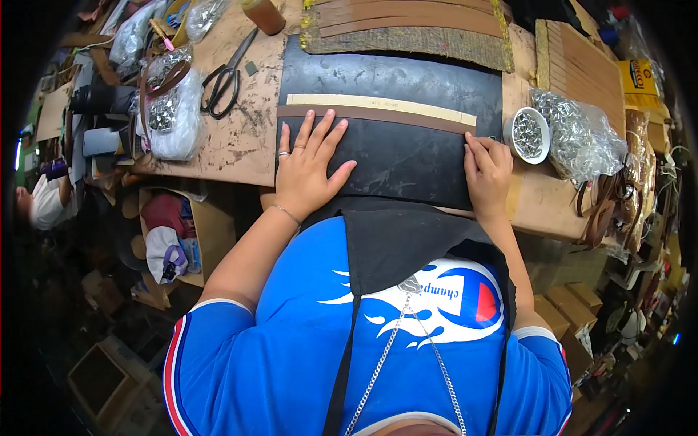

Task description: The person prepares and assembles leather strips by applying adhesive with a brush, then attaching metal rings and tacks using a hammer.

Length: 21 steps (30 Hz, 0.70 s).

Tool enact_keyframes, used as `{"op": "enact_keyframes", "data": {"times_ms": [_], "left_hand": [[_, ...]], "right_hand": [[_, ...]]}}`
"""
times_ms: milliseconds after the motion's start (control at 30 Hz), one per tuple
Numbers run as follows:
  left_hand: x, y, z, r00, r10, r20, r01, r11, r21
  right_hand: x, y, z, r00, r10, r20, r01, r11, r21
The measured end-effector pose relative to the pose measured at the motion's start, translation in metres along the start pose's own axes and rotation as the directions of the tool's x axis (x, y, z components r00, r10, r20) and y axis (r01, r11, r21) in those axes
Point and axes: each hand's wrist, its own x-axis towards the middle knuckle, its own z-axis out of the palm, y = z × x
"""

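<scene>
A long brown leather strip (407, 119) lies across a black mat (392, 156). Along its far edge rests a pale card strip (327, 100) with faint writing on it. My left hand (309, 160) is open, palm down on the mat, its spread fingertips on or beside the brown strip's left part. At the strip's right end is my right hand (488, 171), its fingers curled and pressed together close to the strip's tip. What those fingers hold, if anything, is hidden.
Black-handled scissors (227, 80) lie left of the mat. A white cup of metal fittings (529, 154) and a bag of metal hardware (582, 134) stand right. Beyond the mat is a worn board with brown strips (407, 43). A jar (263, 16) stands at the back.
</scene>
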Motion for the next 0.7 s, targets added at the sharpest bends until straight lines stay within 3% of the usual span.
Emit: {"op": "enact_keyframes", "data": {"times_ms": [100, 267, 333, 367, 400, 500, 533, 600, 633, 667, 700], "left_hand": [[-0.001, -0.001, 0.002, 1.000, 0.005, -0.011, -0.005, 1.000, 0.004], [0.003, -0.018, -0.012, 0.998, -0.020, -0.060, -0.001, 0.942, -0.336], [0.016, -0.052, -0.027, 0.987, -0.022, -0.162, -0.032, 0.945, -0.326], [0.026, -0.078, -0.037, 0.976, -0.042, -0.212, -0.006, 0.976, -0.219], [0.036, -0.110, -0.047, 0.932, -0.029, -0.361, -0.023, 0.990, -0.140], [0.062, -0.223, -0.079, 0.813, -0.241, -0.530, 0.196, 0.970, -0.141], [0.072, -0.253, -0.098, 0.783, -0.375, -0.497, 0.328, 0.927, -0.182], [0.092, -0.327, -0.109, 0.713, -0.412, -0.567, 0.545, 0.834, 0.079], [0.106, -0.357, -0.115, 0.697, -0.512, -0.502, 0.629, 0.772, 0.087], [0.120, -0.374, -0.115, 0.701, -0.509, -0.500, 0.624, 0.776, 0.085], [0.135, -0.386, -0.115, 0.652, -0.621, -0.434, 0.728, 0.672, 0.131]], "right_hand": [[0.000, -0.001, -0.001, 1.000, -0.003, 0.008, 0.003, 1.000, -0.029], [0.001, -0.003, -0.001, 1.000, 0.005, 0.013, -0.005, 1.000, -0.019], [0.001, -0.004, -0.001, 1.000, 0.013, 0.019, -0.013, 1.000, -0.022], [0.001, -0.004, -0.002, 0.999, 0.019, 0.029, -0.019, 1.000, -0.008], [0.002, -0.006, -0.003, 1.000, 0.012, 0.026, -0.012, 1.000, -0.008], [0.004, -0.008, -0.005, 0.998, 0.029, 0.047, -0.029, 1.000, 0.012], [0.003, -0.008, -0.004, 0.999, 0.025, 0.047, -0.025, 1.000, 0.002], [0.004, -0.007, -0.003, 0.999, 0.024, 0.040, -0.024, 1.000, -0.012], [0.004, -0.007, -0.004, 0.999, 0.027, 0.045, -0.027, 1.000, -0.014], [0.004, -0.007, -0.004, 0.998, 0.033, 0.051, -0.032, 0.999, -0.018], [0.004, -0.008, -0.003, 0.998, 0.042, 0.047, -0.041, 0.999, -0.026]]}}
